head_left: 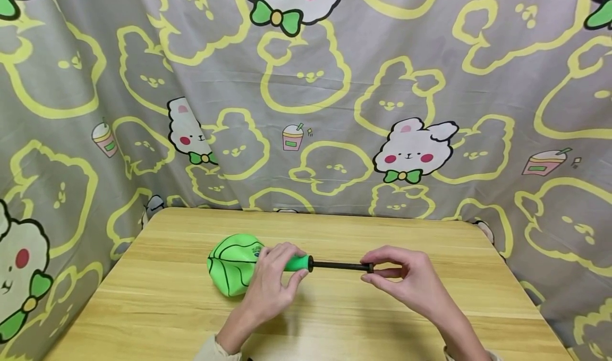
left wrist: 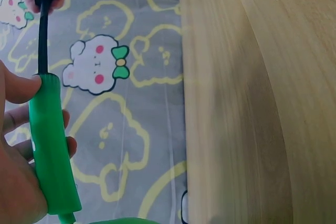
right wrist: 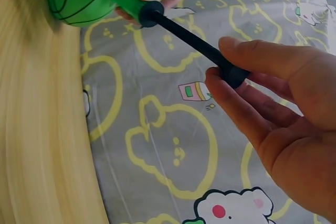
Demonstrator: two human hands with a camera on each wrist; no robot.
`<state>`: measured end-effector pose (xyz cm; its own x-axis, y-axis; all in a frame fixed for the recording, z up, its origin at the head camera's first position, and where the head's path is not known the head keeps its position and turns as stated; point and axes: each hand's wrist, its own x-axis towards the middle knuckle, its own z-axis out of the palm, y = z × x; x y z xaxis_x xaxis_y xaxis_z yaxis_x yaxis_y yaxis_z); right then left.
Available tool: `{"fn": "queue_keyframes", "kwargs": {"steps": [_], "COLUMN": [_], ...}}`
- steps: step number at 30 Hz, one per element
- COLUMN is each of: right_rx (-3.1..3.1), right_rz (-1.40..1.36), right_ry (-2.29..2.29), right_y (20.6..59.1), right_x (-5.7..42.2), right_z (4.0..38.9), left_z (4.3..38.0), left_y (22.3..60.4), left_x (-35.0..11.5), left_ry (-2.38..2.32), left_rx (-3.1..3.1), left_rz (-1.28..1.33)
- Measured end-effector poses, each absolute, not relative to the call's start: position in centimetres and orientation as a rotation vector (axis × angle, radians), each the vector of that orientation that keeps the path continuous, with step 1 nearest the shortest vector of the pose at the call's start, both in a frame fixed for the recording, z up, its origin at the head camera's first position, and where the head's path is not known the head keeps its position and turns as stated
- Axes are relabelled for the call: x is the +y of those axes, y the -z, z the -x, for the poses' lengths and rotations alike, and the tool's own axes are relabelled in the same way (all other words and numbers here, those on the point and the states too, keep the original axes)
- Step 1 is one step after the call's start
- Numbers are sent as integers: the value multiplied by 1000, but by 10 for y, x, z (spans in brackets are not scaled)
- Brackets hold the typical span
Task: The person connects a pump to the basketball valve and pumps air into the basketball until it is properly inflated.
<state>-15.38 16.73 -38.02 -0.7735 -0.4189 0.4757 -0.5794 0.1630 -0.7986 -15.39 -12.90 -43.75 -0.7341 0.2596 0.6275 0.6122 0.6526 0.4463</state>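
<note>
A small green hand pump (left wrist: 51, 145) is held level above the table, its black rod (head_left: 337, 265) drawn well out to the right. My left hand (head_left: 270, 284) grips the pump's green barrel, thumb along the near side and fingers behind it. With thumb and fingertips, my right hand (head_left: 406, 278) pinches the black knob (right wrist: 233, 75) at the rod's end. A green ball (head_left: 229, 268) with black lines, dented and only partly filled, sits at the pump's left end. The left hand hides part of the joint between ball and barrel in the head view.
The wooden table (head_left: 158, 318) spreads beneath both hands. Behind it and along both sides hangs a grey curtain (head_left: 325, 127) with yellow outlines and white cartoon bunnies, close to the table's far edge.
</note>
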Motion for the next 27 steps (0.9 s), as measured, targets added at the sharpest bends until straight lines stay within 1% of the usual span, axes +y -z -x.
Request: {"fn": "queue_keyframes", "kwargs": {"steps": [9, 27], "right_rx": [-2272, -2087], "right_rz": [-978, -981], "right_ry": [-1673, -1748], "right_y": [386, 411], "right_x": [159, 121], "right_z": [154, 153], "left_z": [153, 150], "left_y": [437, 437], "left_x": [-126, -122], "left_ry": [927, 918], "left_rx": [-2326, -2320], "left_rz": [700, 739]}}
